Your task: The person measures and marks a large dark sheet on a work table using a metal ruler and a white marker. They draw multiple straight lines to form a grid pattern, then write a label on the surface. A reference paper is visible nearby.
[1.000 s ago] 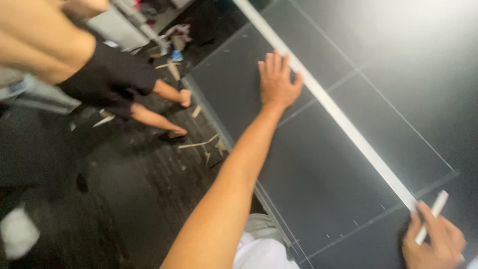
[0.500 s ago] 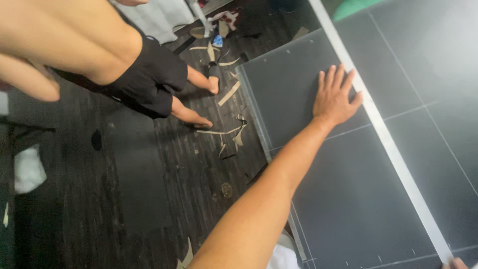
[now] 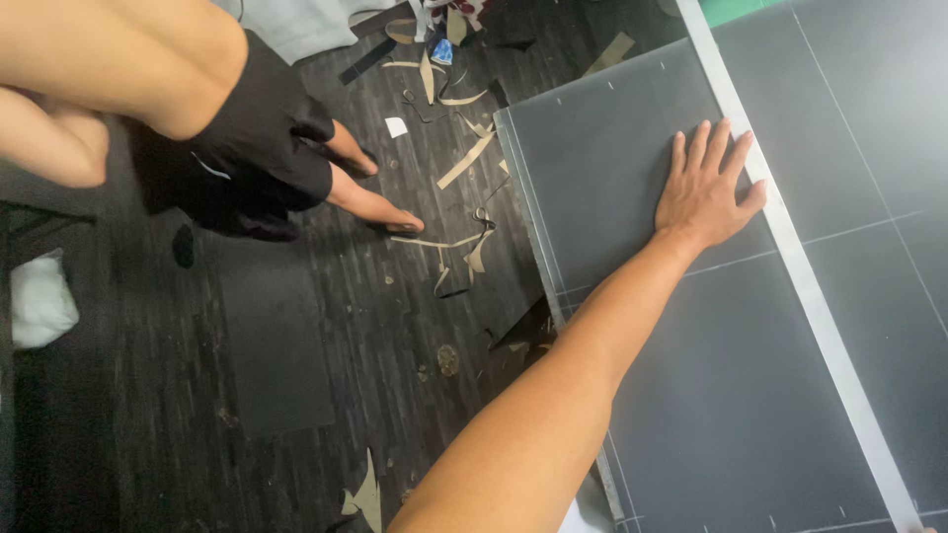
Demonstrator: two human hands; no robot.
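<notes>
A: Left hand (image 3: pixel 703 192), how is it placed?

B: It is laid palm-down on the dark grey sheet (image 3: pixel 632 148), fingers (image 3: pixel 713 148) stretched out and spread, nothing gripped. The fingertips are set right beside the long metal straightedge (image 3: pixel 790 266), the thumb side touching or nearly touching its edge; which of the two cannot be told.

A: Where is the sheet?

B: It is spread flat over the floor at the right of the view, marked with thin pale lines. The straightedge is laid across it on a diagonal, from the top toward the bottom right.

A: Right hand?

B: Not seen. Its state cannot be told.

A: Anything else?

B: Tan offcut strips (image 3: pixel 464 163) are scattered on the dark wood floor (image 3: pixel 326 395), just beside the sheet's left edge. Another person's bare foot (image 3: pixel 380 209) is planted there, black shorts (image 3: pixel 257 158) above it. A white bundle (image 3: pixel 39 301) is seen at the far left, well apart from the sheet.
</notes>
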